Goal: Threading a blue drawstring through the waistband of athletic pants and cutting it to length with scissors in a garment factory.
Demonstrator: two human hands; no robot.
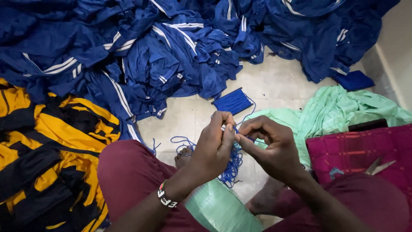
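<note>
Head view: a thin blue cord (pixel 232 161) is being worked between two hands, seen from above. The left hand (pixel 213 144) is closed, with the cord pinched at its fingertips. The right hand (pixel 270 148) is closed too, and the same cord is pinched just beside the left fingertips. The two hands are touching at the pinch. A tangle of loose cord hangs below them, over the floor (pixel 274 83) and between the knees.

The step in hand looks like a piece of cord being pulled free or straightened. For the next move, a steady pinch and a slow pull would be needed, so that no knot is made.

The cord is bright blue, thin and curly. A neat bundle of cord (pixel 232 102) lies at 12 o'clock from the hands. Blue clothes (pixel 171 47) with white stripes are piled further at 12 o'clock. Yellow and black clothes (pixel 51 141) lie at 9 o'clock. A green cloth (pixel 334 109) lies at 2 o'clock.
</note>
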